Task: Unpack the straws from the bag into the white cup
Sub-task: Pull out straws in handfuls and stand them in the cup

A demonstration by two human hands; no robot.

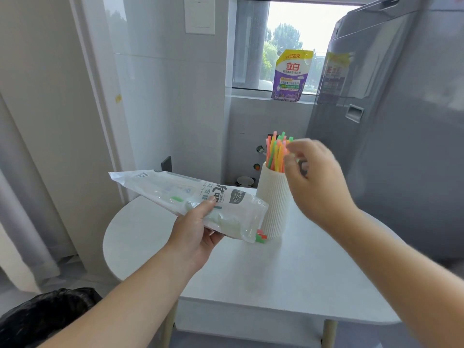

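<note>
A ribbed white cup (pixel 275 199) stands on the white table (pixel 251 272) and holds several coloured straws (pixel 276 153) upright. My left hand (pixel 198 227) grips a clear plastic straw bag (pixel 175 194) from below, held level above the table left of the cup. A few red and green straw ends (pixel 261 237) poke out of the bag's open end beside the cup's base. My right hand (pixel 311 179) hovers blurred just right of the straws in the cup, fingers loosely curled, with nothing visibly held.
A tall grey appliance (pixel 391 136) stands right behind the table. A purple detergent pouch (pixel 292 76) sits on the window sill at the back. A black bin bag (pixel 42 317) lies at the lower left. A wall and curtain run along the left.
</note>
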